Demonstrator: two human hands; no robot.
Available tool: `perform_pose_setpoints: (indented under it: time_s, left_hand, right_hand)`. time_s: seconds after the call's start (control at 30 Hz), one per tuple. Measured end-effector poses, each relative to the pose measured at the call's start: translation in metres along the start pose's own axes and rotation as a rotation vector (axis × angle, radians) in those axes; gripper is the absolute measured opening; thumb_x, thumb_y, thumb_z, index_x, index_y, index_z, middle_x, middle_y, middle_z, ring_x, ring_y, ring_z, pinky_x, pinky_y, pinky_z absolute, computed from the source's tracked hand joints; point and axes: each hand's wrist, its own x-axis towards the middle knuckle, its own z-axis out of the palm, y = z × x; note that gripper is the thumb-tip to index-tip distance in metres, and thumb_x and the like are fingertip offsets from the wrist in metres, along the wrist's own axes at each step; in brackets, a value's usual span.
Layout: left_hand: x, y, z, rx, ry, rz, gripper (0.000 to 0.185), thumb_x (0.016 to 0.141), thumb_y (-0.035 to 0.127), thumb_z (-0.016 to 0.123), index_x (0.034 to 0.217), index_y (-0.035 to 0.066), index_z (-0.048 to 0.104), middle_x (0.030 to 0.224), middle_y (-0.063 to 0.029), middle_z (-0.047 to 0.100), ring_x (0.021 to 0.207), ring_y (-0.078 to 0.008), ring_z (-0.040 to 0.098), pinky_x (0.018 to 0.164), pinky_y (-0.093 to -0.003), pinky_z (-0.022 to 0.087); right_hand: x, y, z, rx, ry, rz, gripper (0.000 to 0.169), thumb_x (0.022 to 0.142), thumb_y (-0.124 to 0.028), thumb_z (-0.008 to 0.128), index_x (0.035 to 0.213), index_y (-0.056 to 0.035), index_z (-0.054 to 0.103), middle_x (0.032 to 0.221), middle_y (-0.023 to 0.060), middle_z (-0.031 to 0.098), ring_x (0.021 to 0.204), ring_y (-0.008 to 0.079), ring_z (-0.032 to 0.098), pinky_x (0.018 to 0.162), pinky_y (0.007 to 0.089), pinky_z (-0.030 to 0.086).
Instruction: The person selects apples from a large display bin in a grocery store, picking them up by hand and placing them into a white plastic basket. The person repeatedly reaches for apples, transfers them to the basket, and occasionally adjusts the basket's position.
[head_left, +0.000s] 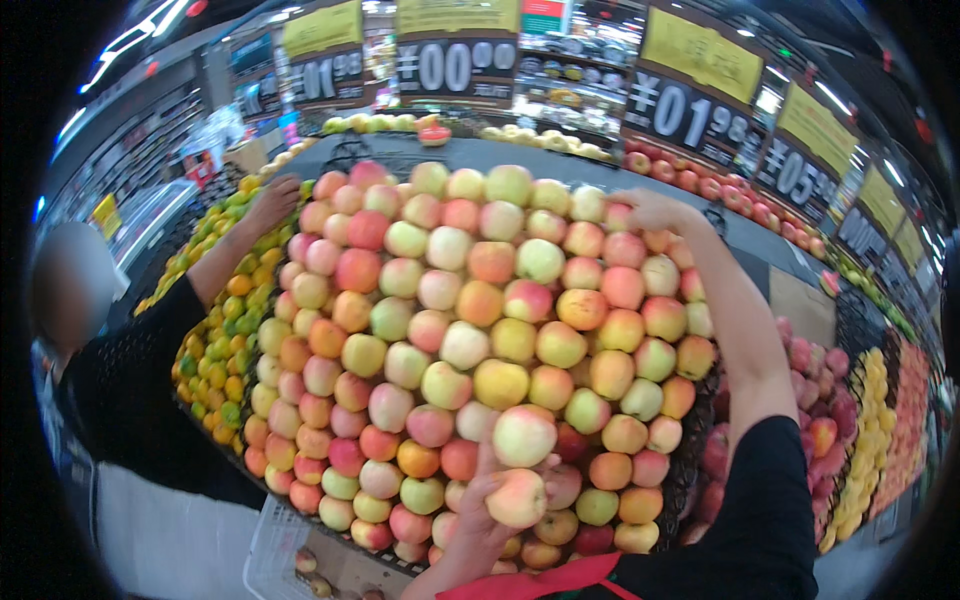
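Observation:
A large display of red, pink and yellow apples (450, 349) in rows fills the middle before me. My left hand (491, 487), low at the centre, holds a pale pink-yellow apple (517, 497); a pale apple (524, 436) rests just above it against the fingers. At the upper right edge of the display, my right hand (645, 208) reaches over with its fingers on a small pinkish apple (620, 215). Whether the fingers grip that apple is blurred.
At the left a person (142, 375) in black reaches over green and orange citrus fruit (236, 326). A white plastic basket (277, 551) stands below. Dark pink fruit (814, 397) and yellow fruit (862, 442) lie right. Price signs (457, 67) stand behind.

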Motion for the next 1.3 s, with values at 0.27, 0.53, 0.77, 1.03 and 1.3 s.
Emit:
perform_pose_setpoints:
  time_s: [0.27,0.53,0.77,1.03,1.3]
  left_hand:
    - [-0.002,0.001,0.007,-0.168,-0.027,-0.068,0.088,0.080,0.012,0.063,0.150,0.029,0.013,0.138,-0.0183,0.036,0.113,-0.0355,0.054,0.080,-0.0469,0.054]
    - [-0.001,0.001,0.006,-0.190,0.002,-0.070,0.091,0.079,0.012,0.063,0.151,0.031,0.010,0.141,-0.0150,0.033,0.115,-0.0343,0.053,0.083,-0.0478,0.051]
    - [-0.008,0.000,0.001,-0.270,-0.068,-0.033,0.088,0.081,0.011,0.059,0.151,0.030,0.009,0.142,-0.0164,0.032,0.117,-0.0344,0.051,0.086,-0.0468,0.050]
    - [-0.005,-0.002,0.003,0.053,0.012,0.010,0.095,0.074,0.025,0.058,0.153,0.020,0.005,0.142,-0.0161,0.035,0.113,-0.0322,0.052,0.085,-0.0430,0.052]
    - [-0.002,-0.008,0.004,-0.020,-0.068,-0.037,0.094,0.077,0.030,0.062,0.153,0.023,0.008,0.150,-0.0192,0.027,0.121,-0.0396,0.047,0.079,-0.0443,0.051]
  right_hand:
    - [-0.002,0.010,0.017,0.224,0.442,0.153,0.070,0.087,-0.034,0.059,0.140,0.0049,0.035,0.142,0.0234,0.039,0.133,0.0307,0.039,0.108,0.0384,0.033]
    - [0.012,-0.033,0.042,-0.179,0.415,0.070,0.059,0.092,-0.040,0.050,0.132,0.0036,0.045,0.127,0.0245,0.053,0.116,0.0411,0.051,0.100,0.0446,0.040]
    - [-0.039,-0.147,0.071,-0.137,0.561,-0.357,0.039,0.089,-0.022,0.059,0.120,0.0009,0.053,0.123,0.0210,0.053,0.115,0.0360,0.051,0.099,0.0429,0.040]
    - [-0.135,-0.242,0.114,0.279,-0.150,-0.602,0.041,0.086,-0.025,0.065,0.117,-0.0010,0.053,0.129,0.0177,0.048,0.117,0.0338,0.050,0.098,0.0392,0.043]
    - [-0.143,-0.194,0.119,0.839,-0.146,-0.291,0.045,0.092,-0.028,0.059,0.127,-0.0001,0.051,0.124,0.0135,0.055,0.113,0.0223,0.054,0.095,0.0348,0.045]
